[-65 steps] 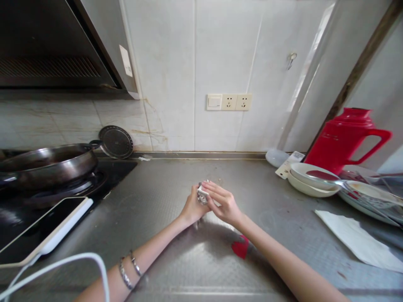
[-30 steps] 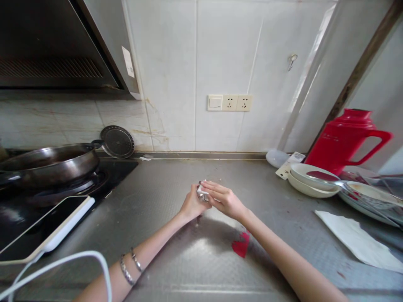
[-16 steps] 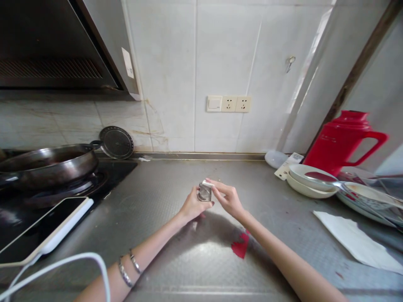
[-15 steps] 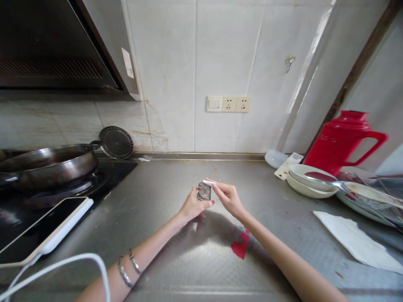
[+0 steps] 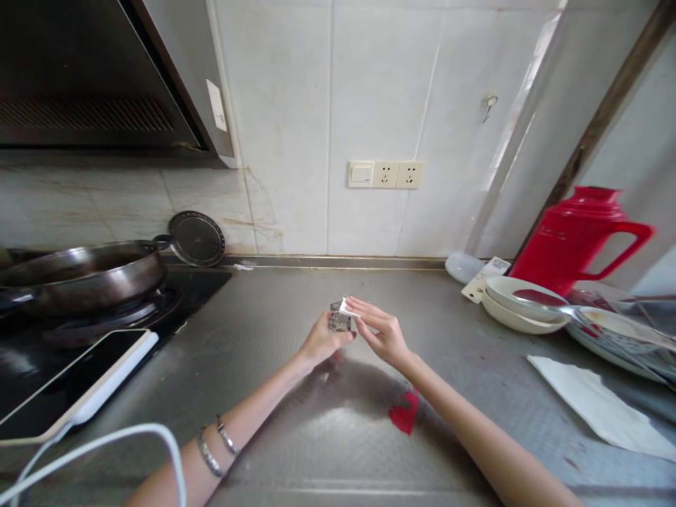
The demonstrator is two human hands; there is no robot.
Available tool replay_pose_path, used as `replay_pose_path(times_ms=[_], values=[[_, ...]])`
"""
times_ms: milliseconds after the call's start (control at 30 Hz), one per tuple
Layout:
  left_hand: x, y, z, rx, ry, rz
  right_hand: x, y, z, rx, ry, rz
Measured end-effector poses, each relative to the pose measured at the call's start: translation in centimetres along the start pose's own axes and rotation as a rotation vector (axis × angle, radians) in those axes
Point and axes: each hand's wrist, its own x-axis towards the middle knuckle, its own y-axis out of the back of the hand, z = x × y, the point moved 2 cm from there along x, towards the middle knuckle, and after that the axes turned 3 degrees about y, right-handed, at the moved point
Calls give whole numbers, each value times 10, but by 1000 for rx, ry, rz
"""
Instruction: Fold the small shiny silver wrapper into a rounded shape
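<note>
My left hand [image 5: 320,341] grips a small clear glass jar [image 5: 338,321] from below, held just above the steel counter [image 5: 274,338]. My right hand [image 5: 381,333] meets it from the right, fingertips pinched on a small white piece [image 5: 346,308] at the jar's top. Both hands are closed round the jar at the counter's middle. I cannot make out what the jar holds.
A dark pan [image 5: 79,274] sits on the stove at left, a tablet [image 5: 68,380] with a white cable [image 5: 132,436] in front of it. A red scrap [image 5: 404,412] lies under my right forearm. Bowls [image 5: 520,303], a red jug [image 5: 575,232] and a paper sheet [image 5: 591,401] stand right.
The jar, first hidden between both hands, came into view as my right hand slid back to pinch the white piece at its top. The hands stayed in the same spot.
</note>
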Motion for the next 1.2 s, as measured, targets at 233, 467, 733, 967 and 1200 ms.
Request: replay_pose_path(times_ms=[233, 467, 733, 967, 1200], values=[[-2, -1, 1, 78, 38, -17, -1, -1, 2, 40, -109, 30], [-1, 0, -1, 122, -11, -10, -3, -1, -1, 44, -133, 87], [-3, -1, 1, 234, 65, 2, -3, -2, 12, 297, -435, 72], [3, 4, -2, 150, 61, -34, 0, 0, 23, 665, -547, -86], [5, 5, -2, 66, 126, -65, -5, -19, 14, 508, -435, -125]])
